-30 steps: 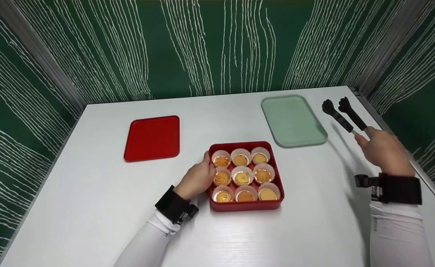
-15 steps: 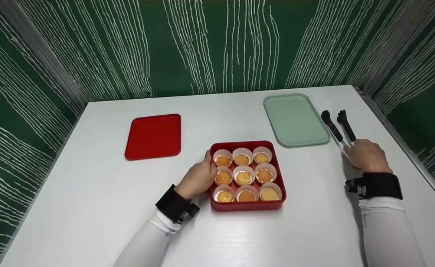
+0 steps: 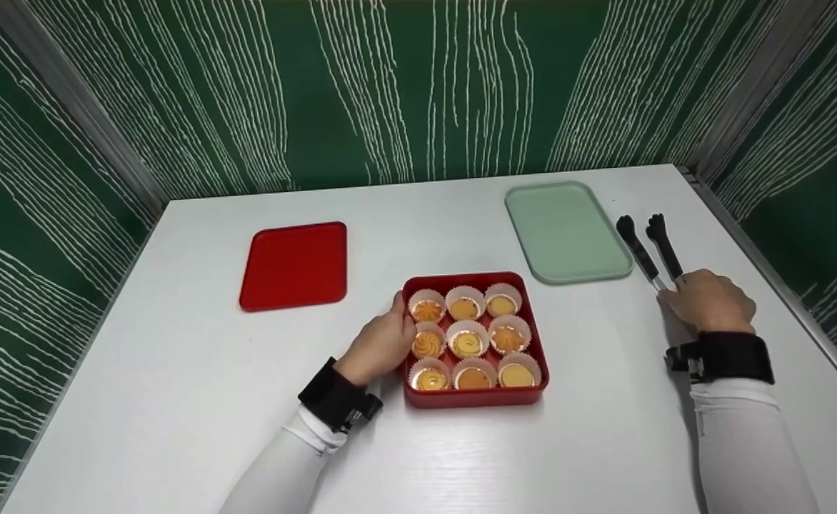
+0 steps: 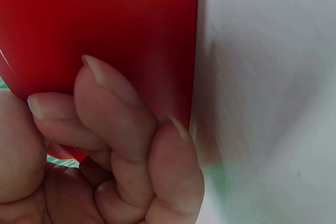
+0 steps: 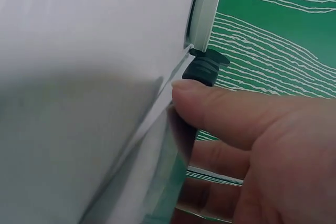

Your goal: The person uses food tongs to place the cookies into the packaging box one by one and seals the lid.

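A square red box stands near the middle of the white table. Inside it sit several small pastries in pleated white paper cups, set in rows. My left hand grips the box's left wall; in the left wrist view its curled fingers bear on the red outer side. On the right, my right hand holds a pair of tongs by the metal handles. Their black tips point away from me, spread apart and low over the table. The right wrist view shows the thumb on the tongs' metal.
An empty-looking light green tray lies behind the box, between it and the tongs. Farther left is a flat red tray. Green walls with white lines border the table at the back and both sides.
The right hand has brought the tongs down and left toward the table, then stayed nearly still. The left hand and the box have not moved.
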{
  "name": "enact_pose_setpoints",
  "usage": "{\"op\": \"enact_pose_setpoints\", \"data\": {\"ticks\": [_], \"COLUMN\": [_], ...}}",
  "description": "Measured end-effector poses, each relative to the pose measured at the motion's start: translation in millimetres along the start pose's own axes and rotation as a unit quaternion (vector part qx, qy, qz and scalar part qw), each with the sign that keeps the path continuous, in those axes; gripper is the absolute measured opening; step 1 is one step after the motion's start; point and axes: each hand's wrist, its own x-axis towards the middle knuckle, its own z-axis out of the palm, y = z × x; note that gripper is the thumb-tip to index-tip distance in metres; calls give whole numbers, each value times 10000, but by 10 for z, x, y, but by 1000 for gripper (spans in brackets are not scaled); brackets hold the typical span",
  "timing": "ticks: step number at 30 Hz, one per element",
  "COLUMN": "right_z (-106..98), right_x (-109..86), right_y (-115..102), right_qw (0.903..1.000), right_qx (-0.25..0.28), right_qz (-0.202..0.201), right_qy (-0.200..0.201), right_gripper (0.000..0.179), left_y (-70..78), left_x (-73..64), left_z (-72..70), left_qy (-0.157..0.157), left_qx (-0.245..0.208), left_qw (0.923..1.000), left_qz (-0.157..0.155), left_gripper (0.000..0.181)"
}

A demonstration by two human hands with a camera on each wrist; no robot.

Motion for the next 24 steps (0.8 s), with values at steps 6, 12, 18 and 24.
{"op": "enact_pose_setpoints", "data": {"ticks": [6,12,18,24], "right_z": [-12,-144,-285,-29], "right_x": [0,-89,-374,-528], "right_y": [14,-115,-631,-1254], "right_qw": [9999,9999,9897,9678], "right_qx": [-73,-153,571,1364], "right_qz": [-33,-62,-937,-2116], "right_qy": [-134,-5,920,-58], "right_gripper": [54,74,60,47], "left_y": [-10,-4,2,-6], "left_x": [15,-1,-7,-10], "left_z": [11,5,2,8], "left_qy": [53,49,-19,49], "left_qx": [57,52,11,-1], "left_qw": [10000,10000,10000,9999], "left_qz": [33,46,35,101], "left_gripper": [60,60,61,62]}}
